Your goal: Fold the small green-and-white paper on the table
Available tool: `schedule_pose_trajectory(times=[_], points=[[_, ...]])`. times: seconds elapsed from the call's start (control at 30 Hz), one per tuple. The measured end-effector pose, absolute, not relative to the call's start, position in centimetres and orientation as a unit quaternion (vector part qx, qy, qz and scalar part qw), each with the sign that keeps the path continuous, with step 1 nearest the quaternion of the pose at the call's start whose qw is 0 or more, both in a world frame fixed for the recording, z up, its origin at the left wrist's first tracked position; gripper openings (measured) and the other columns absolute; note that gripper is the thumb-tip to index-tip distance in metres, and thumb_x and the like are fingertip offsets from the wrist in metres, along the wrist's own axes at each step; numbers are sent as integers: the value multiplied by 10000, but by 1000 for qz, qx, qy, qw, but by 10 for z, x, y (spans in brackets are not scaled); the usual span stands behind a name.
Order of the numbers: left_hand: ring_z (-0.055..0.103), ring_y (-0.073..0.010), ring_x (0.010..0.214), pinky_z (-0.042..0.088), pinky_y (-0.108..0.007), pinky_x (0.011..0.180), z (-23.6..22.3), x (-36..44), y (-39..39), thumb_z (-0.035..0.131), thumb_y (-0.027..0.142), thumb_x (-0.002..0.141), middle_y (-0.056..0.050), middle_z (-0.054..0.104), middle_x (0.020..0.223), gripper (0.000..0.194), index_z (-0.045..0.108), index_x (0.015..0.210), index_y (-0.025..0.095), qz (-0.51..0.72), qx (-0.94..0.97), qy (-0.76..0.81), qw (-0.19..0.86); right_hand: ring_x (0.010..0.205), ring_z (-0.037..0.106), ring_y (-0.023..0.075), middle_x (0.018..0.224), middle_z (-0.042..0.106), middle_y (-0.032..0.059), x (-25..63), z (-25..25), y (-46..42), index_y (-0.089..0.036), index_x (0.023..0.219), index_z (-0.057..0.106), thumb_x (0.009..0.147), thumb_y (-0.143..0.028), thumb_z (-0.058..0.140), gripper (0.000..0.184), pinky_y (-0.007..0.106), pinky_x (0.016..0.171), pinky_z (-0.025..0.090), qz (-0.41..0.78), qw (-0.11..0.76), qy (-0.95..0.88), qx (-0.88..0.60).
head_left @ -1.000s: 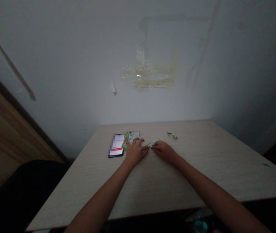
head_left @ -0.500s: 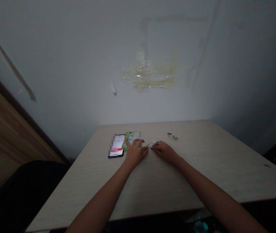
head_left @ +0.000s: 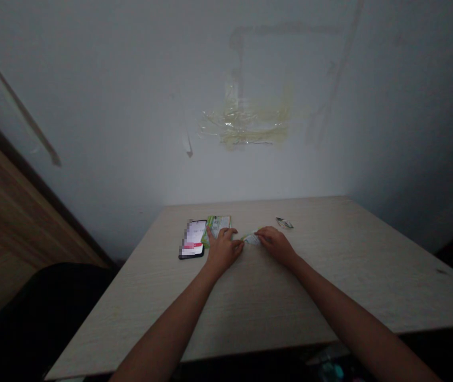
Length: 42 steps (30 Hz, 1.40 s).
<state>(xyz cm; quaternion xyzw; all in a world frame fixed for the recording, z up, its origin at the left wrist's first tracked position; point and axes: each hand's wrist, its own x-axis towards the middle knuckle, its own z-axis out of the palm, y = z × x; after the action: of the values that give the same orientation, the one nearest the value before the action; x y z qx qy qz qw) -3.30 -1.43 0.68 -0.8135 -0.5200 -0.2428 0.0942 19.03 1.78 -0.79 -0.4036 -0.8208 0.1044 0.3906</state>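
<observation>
A small folded piece of green-and-white printed paper (head_left: pixel 252 239) lies on the table between my hands. My left hand (head_left: pixel 222 251) holds its left corner down at the tips of the thumb side, while the other fingers spread over the near edge of a larger green printed sheet (head_left: pixel 219 225). At the paper's right end, my right hand (head_left: pixel 277 245) is closed, fingertips pressed together on its edge. The paper's far right part is hidden under those fingers.
A phone (head_left: pixel 193 240) with a lit screen lies left of the printed sheet. Beyond my right hand is a small folded paper piece (head_left: pixel 284 223). The table (head_left: pixel 250 307) meets a wall (head_left: pixel 131 106) with old tape on it. A dark chair-like shape (head_left: pixel 43 318) stands at the left.
My right hand has shifted slightly right and away from me along the folded paper, uncovering more of it. My left hand stays in place. The view has moved a little.
</observation>
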Motion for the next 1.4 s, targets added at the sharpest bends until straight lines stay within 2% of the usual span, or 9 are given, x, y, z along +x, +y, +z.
schedule_pose_trajectory(times=[0.1, 0.27, 0.8, 1.0, 1.23, 1.4], points=[[503, -288, 1212, -97, -760, 1086, 6, -33, -15, 568, 394, 910, -21, 648, 1228, 206, 771, 914, 364, -247, -815, -516, 94, 1021, 609, 211, 1046, 698, 101, 196, -12, 24, -185, 1065, 708, 897, -160, 518, 255, 381, 947, 477, 73, 402, -795, -449], [512, -277, 1204, -82, -757, 1090, 7, -34, -15, 554, 385, 919, -27, 646, 1218, 213, 763, 946, 357, -255, -815, -513, 91, 1056, 572, 239, 1074, 668, 134, 206, -18, 30, -132, 1087, 700, 858, -144, 570, 264, 400, 984, 439, 45, 356, -782, -509], [501, -285, 1220, -33, -770, 1079, 2, -33, -14, 562, 393, 912, -50, 628, 1232, 228, 720, 1073, 358, -238, -814, -524, 74, 1015, 602, 210, 1055, 708, 102, 204, -25, 35, -161, 1049, 745, 862, -120, 557, 268, 353, 963, 453, 83, 306, -825, -469], [476, -298, 1248, -35, -773, 1081, 0, -32, -12, 563, 407, 913, -45, 628, 1246, 251, 695, 1120, 356, -226, -804, -543, 85, 1096, 595, 210, 1150, 694, 107, 203, -24, 32, -178, 1063, 748, 863, -123, 557, 282, 357, 1004, 443, 103, 317, -822, -461], [440, -307, 1289, -35, -768, 1088, 4, -32, -14, 545, 413, 924, -43, 607, 1321, 303, 651, 1203, 360, -221, -809, -540, 64, 957, 594, 208, 977, 682, 100, 199, -19, 26, -179, 1013, 761, 846, -162, 621, 218, 351, 901, 479, 91, 316, -829, -452], [452, -299, 1296, -71, -762, 1090, 3, -31, -15, 534, 426, 933, -2, 656, 1277, 279, 661, 1179, 391, -221, -837, -499, 38, 923, 574, 206, 917, 650, 93, 192, -19, 19, -176, 1026, 757, 848, -178, 637, 215, 348, 865, 487, 89, 326, -841, -422]])
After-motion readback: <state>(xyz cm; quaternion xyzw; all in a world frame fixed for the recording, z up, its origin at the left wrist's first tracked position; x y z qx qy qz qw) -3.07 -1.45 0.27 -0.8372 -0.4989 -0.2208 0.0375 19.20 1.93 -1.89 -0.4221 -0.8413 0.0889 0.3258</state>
